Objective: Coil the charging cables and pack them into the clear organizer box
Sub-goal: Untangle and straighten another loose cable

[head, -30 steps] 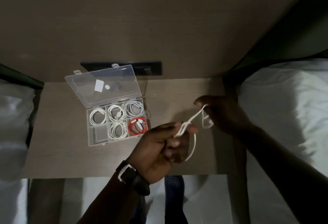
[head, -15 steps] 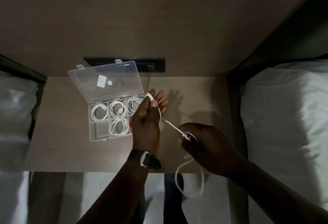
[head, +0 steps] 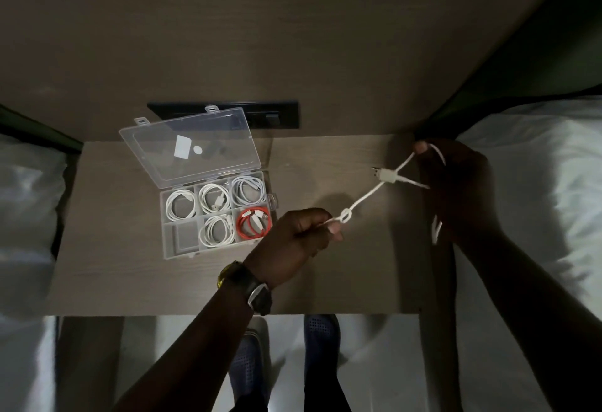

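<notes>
A white charging cable [head: 368, 197] is stretched between both hands above the bedside table [head: 325, 281]. My left hand [head: 296, 242] pinches one end, where the cable forms a small loop. My right hand [head: 456, 190] grips the other strands at the table's right edge; a white connector block with a plug sits just left of it. The clear organizer box [head: 169, 250] lies open at the left, lid [head: 192, 147] tilted back. Several compartments hold coiled white cables; one holds a red cable [head: 254, 223]. The front-left compartment holds no cable.
White pillows [head: 537, 190] lie on the beds at both sides of the table. A black socket panel [head: 277, 115] sits on the wooden wall behind the box. Below the table's front edge I see my shoes [head: 250, 366] on the floor.
My right hand has swung up and right to the table's far right corner, pulling the cable taut. My left hand dropped from beside the box toward the table's middle.
</notes>
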`<state>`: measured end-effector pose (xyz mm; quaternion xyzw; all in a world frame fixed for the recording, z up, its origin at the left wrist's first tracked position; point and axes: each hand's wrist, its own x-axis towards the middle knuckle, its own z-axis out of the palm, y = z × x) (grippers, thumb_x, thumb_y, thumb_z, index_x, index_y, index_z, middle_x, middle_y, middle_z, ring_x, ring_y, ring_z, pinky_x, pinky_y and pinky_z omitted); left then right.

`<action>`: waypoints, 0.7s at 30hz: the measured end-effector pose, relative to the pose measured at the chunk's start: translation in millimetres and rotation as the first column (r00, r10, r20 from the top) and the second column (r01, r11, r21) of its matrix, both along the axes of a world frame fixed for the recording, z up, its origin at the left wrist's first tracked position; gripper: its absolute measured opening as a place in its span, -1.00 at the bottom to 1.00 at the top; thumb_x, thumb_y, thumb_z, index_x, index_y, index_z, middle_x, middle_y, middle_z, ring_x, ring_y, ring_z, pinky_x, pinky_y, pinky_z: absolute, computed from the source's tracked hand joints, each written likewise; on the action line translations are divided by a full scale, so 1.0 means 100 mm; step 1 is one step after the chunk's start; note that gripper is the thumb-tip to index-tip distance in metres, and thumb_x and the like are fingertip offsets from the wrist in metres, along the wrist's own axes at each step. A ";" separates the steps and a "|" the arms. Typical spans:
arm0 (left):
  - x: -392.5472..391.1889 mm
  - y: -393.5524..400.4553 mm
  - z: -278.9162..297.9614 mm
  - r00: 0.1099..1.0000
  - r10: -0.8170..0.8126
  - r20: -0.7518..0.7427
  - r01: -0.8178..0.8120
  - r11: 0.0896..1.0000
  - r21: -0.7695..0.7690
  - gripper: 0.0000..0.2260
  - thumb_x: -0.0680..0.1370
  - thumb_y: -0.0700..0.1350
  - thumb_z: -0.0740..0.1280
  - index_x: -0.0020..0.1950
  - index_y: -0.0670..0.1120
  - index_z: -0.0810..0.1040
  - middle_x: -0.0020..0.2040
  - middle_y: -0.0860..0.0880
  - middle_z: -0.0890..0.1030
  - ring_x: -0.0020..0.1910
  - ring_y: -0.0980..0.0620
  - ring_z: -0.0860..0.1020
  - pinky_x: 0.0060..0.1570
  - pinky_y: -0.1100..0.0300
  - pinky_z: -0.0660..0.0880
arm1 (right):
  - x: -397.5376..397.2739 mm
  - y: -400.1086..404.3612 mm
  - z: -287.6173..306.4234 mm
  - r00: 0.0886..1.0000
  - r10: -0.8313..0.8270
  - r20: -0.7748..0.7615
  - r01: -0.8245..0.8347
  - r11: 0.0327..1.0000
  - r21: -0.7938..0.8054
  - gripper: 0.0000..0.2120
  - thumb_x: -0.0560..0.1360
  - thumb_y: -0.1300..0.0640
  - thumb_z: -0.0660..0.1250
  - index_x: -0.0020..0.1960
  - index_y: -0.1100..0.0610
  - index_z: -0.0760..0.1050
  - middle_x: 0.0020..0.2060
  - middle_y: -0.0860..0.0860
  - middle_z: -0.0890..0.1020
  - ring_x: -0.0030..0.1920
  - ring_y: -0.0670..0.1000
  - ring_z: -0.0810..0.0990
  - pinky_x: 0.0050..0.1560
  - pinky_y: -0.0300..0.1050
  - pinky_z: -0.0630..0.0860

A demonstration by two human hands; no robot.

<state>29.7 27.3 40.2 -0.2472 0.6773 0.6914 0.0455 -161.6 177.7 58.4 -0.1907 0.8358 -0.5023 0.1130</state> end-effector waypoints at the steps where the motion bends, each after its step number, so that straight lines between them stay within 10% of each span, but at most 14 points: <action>1: -0.01 -0.01 0.04 0.999 0.032 -0.013 -0.032 0.999 0.042 -0.82 0.54 -0.05 0.32 -0.23 -0.07 0.60 -0.46 0.14 0.40 -0.45 0.19 0.33 -0.41 0.35 0.26 | -0.05 -0.01 -0.03 0.999 -0.003 -0.050 0.007 0.998 0.065 -0.87 0.54 -0.07 0.38 -0.14 -0.08 0.62 -0.35 -0.22 0.63 -0.27 -0.26 0.57 -0.23 -0.45 0.40; 3: 0.00 -0.05 0.09 0.982 0.187 0.007 -0.179 0.930 0.322 -0.83 0.50 -0.15 0.34 -0.30 -0.08 0.56 -0.45 0.02 0.36 -0.51 0.14 0.25 -0.47 0.30 0.14 | -0.12 0.00 -0.12 0.993 0.002 -0.121 0.017 0.988 0.155 -0.70 0.48 -0.18 0.42 -0.28 0.01 0.57 -0.43 -0.20 0.60 -0.37 -0.28 0.54 -0.35 -0.45 0.36; 6: 0.02 -0.14 0.17 0.924 0.368 0.108 -0.280 0.455 0.845 -0.81 0.55 -0.10 0.25 -0.24 -0.12 0.51 -0.53 0.07 0.34 -0.59 0.20 0.17 -0.52 0.32 0.04 | -0.07 0.02 -0.28 0.978 0.171 -0.121 -0.117 0.927 0.357 -0.53 0.49 -0.29 0.33 -0.29 0.11 0.50 -0.45 0.01 0.57 -0.42 -0.12 0.59 -0.36 -0.16 0.49; 9: 0.00 -0.19 0.23 0.834 0.542 0.106 -0.271 0.234 0.934 -0.75 0.61 -0.03 0.13 -0.13 -0.13 0.50 -0.47 0.08 0.42 -0.56 0.18 0.30 -0.51 0.38 0.19 | 0.33 0.09 -0.43 0.842 0.536 -0.063 -0.448 0.759 0.473 -0.59 0.59 -0.27 0.14 -0.31 -0.07 0.45 -0.48 -0.12 0.51 -0.44 -0.20 0.55 -0.39 -0.31 0.39; 13: -0.01 -0.28 0.19 0.648 0.730 0.220 -0.428 0.110 0.897 -0.78 0.62 -0.10 0.17 0.05 -0.17 0.57 -0.15 0.01 0.67 -0.27 0.16 0.64 -0.35 0.39 0.53 | 1.04 0.22 -0.59 0.567 0.823 -0.027 -0.685 0.490 0.539 -0.52 0.64 -0.15 -0.03 0.19 0.08 0.57 -0.23 0.00 0.64 -0.31 -0.07 0.55 -0.26 -0.13 0.55; 17: -0.06 -0.33 0.01 0.587 0.810 -0.001 -0.671 0.486 0.560 -0.82 0.62 -0.24 0.18 0.14 -0.15 0.54 0.10 -0.19 0.65 0.05 -0.03 0.66 0.07 0.18 0.57 | 1.35 0.25 -0.29 0.432 0.901 0.031 -0.814 0.375 0.444 -0.71 0.64 -0.10 0.04 0.22 -0.01 0.41 -0.28 -0.12 0.61 -0.33 -0.17 0.57 -0.32 -0.47 0.26; 21: 0.00 -0.15 -0.12 0.916 0.379 -0.133 -0.388 0.921 -0.047 -0.87 0.63 -0.28 0.20 0.03 -0.24 0.54 -0.14 -0.32 0.62 -0.23 -0.06 0.60 -0.08 0.01 0.56 | 0.98 0.06 0.12 0.606 0.794 -0.045 -0.740 0.584 0.335 -0.72 0.63 -0.23 -0.06 0.13 -0.16 0.35 -0.39 -0.16 0.48 -0.44 -0.20 0.47 -0.39 -0.38 0.40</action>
